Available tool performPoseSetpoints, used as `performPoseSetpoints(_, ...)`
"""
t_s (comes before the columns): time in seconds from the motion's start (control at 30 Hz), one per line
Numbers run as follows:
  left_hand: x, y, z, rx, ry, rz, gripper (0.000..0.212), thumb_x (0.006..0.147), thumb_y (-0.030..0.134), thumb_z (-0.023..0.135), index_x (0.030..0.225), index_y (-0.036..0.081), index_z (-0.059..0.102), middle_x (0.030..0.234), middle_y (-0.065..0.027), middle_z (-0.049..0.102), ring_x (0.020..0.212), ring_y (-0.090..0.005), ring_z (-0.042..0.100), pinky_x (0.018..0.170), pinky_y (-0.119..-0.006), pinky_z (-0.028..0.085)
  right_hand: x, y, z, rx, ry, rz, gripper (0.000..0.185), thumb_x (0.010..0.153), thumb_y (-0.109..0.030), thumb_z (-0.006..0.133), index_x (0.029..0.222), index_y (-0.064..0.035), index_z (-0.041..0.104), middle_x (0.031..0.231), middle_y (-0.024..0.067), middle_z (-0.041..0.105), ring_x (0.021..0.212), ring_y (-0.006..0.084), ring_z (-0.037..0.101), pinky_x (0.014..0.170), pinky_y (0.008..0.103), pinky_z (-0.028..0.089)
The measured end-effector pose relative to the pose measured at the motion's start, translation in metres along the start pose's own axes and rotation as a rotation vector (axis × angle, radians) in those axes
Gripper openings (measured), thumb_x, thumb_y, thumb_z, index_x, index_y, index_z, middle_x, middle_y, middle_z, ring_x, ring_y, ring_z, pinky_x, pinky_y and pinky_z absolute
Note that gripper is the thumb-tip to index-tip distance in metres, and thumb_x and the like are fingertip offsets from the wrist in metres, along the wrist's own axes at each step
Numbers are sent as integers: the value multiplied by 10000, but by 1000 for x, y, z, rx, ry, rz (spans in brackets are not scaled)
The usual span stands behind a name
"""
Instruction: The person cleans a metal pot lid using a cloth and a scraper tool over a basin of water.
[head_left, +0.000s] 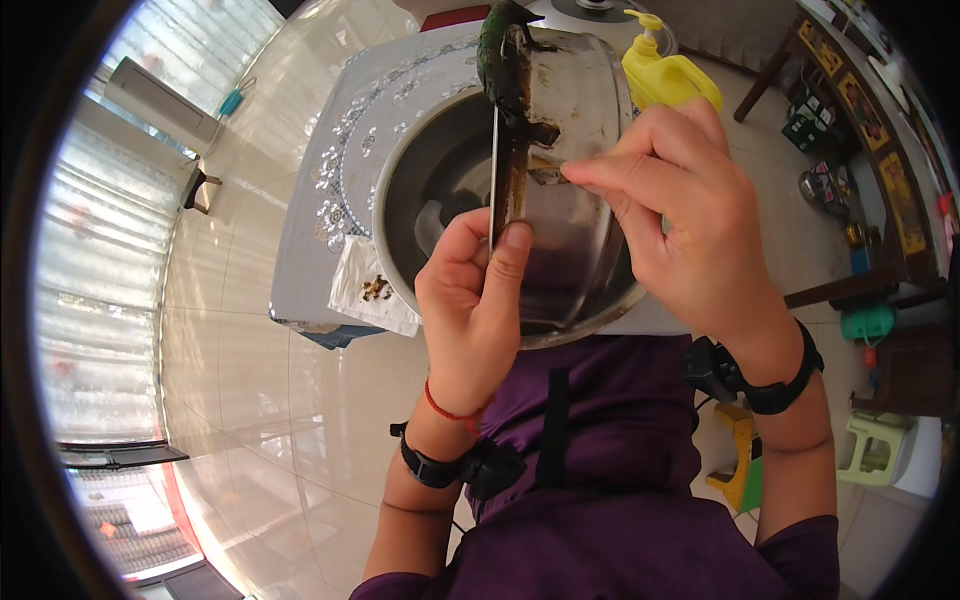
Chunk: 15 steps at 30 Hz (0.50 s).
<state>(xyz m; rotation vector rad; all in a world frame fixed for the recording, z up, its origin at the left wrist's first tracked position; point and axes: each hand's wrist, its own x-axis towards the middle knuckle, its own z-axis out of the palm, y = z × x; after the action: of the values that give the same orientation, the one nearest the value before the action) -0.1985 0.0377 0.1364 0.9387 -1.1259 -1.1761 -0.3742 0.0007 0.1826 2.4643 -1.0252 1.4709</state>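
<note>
My left hand (480, 292) grips the near end of a shallow metal pan (574, 232), held up on its edge, thumb on the rim. Dark brown, burnt-looking residue (519, 176) coats its side. At the pan's far end sits a dark green, blackened lump (501, 64); its kind is unclear. My right hand (679, 202) has thumb and forefinger pinched at a small brown flake (547, 169) against the pan's face. Whether the flake is loose cannot be told. Beneath the pan stands a round metal basin (381, 191), with a whitish, blurred shape inside.
The basin stands on a table with a flowered grey cloth (315, 217). Brown scraps (376, 288) lie on a white paper towel (349, 281) at left. Behind are a yellow pump bottle (667, 75) and a lidded pot (570, 15). A wooden table (862, 112) stands at right.
</note>
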Motion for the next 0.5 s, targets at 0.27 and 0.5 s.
performPoseSetpoints(0.27, 1, 2, 4, -7, 18, 3, 121, 1002, 95, 585, 1047, -15, 603, 770, 77, 567, 688, 27, 431, 598, -140, 315, 10, 8, 1, -38, 27, -20, 230, 716, 82, 731, 886, -72, 747, 748, 23, 555, 758, 223, 512, 645, 324, 436)
performPoseSetpoints(0.5, -5, -4, 1, -19, 14, 16, 106, 1004, 82, 577, 1056, -8, 597, 762, 82, 560, 682, 30, 428, 590, -137, 307, -13, -13, -4, 81, -73, 49, 277, 682, 103, 718, 893, -73, 751, 762, 25, 566, 772, 236, 511, 651, 317, 448)
